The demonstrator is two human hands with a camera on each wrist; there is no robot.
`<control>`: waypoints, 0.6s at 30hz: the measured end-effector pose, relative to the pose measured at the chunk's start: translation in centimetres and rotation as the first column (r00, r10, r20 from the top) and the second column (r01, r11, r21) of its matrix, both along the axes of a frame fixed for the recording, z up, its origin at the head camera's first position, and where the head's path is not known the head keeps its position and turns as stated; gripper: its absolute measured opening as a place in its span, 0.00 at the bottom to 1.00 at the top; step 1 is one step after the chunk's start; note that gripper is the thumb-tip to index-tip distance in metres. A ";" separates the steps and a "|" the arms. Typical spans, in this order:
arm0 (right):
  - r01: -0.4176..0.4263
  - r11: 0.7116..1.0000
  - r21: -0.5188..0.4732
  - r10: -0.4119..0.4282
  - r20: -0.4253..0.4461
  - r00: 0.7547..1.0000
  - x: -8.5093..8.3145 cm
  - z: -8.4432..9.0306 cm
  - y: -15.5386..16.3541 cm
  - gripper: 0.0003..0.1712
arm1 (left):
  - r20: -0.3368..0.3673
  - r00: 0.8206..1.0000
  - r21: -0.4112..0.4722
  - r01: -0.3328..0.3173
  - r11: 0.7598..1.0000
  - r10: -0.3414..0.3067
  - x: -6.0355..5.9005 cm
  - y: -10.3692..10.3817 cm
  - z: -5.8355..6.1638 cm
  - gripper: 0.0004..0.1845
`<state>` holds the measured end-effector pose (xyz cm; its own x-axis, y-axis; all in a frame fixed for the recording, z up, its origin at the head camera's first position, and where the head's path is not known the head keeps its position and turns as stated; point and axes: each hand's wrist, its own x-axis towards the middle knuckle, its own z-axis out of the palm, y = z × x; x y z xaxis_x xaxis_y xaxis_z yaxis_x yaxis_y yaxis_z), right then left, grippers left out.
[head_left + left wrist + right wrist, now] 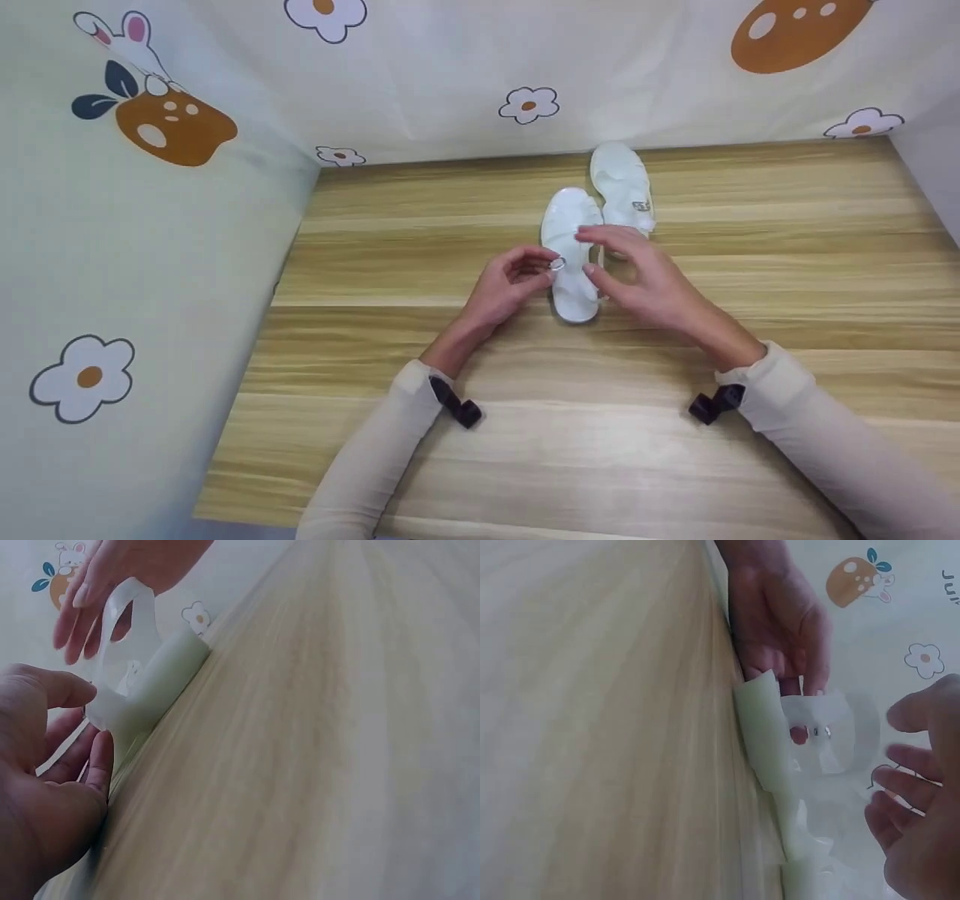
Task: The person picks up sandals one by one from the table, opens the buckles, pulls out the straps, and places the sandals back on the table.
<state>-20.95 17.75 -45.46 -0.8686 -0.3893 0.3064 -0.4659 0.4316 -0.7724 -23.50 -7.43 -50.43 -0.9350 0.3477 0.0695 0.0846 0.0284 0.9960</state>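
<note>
Sandal (pixel 571 255), near unit of a pale white pair, lies flat on the wooden worktop (pixel 750 360) at about mid-width, long axis running away from me. Second sandal (pixel 622 187) sits just beside it, offset farther back and to the right, near the rear curtain.

Left hand (pixel 506 289): from the head view I read it at the left edge of the near sandal, fingers (pixel 536 262) curled in, pinching the strap at a small metal buckle (pixel 557 263). The left wrist view shows the thumb and fingers close about the end of the strap loop (pixel 124 622), which stands up from the sole (pixel 161 682).

Right hand (pixel 645 281): it is positioned over the right side of the same sandal. Its fingers are spread apart and lightly bent. The right wrist view shows them just beside the translucent strap (pixel 840 731); I cannot tell whether the tips touch it. I see nothing gripped in this hand.

Both sleeves are cream, each with a black camera mount at the wrist (pixel 457 405).

A printed fabric curtain (pixel 150 225) with flowers and rabbit motifs encloses the worktop at the rear and left.
</note>
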 end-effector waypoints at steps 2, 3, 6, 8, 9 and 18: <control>-0.030 0.998 0.058 0.032 -0.036 0.999 -0.4 0.0 -0.5 0.27 | 0.008 1.000 -0.002 -0.005 1.000 0.005 0.0 0.0 0.0 0.17; -0.038 0.995 0.092 0.042 -0.042 0.998 -0.6 0.0 -0.7 0.26 | 0.012 1.000 -0.002 -0.006 1.000 0.006 0.0 0.1 0.0 0.17; -0.043 0.982 0.182 0.051 -0.037 0.998 -1.2 -0.1 -1.5 0.24 | 0.023 1.000 0.012 -0.009 1.000 0.008 0.0 0.0 0.1 0.17; -0.036 0.977 0.212 0.042 -0.024 0.999 -1.6 -0.1 -1.8 0.22 | 0.033 0.999 0.023 -0.011 1.000 0.011 0.0 0.0 0.1 0.18; -0.030 0.975 0.222 0.036 -0.019 0.999 -1.8 -0.2 -2.0 0.20 | 0.039 0.999 0.030 -0.014 0.999 0.013 0.0 0.0 0.1 0.18; -0.014 0.983 0.183 0.014 -0.001 1.000 -2.9 -1.2 -1.9 0.12 | 0.061 0.998 0.076 -0.013 0.997 0.008 0.0 0.1 0.1 0.19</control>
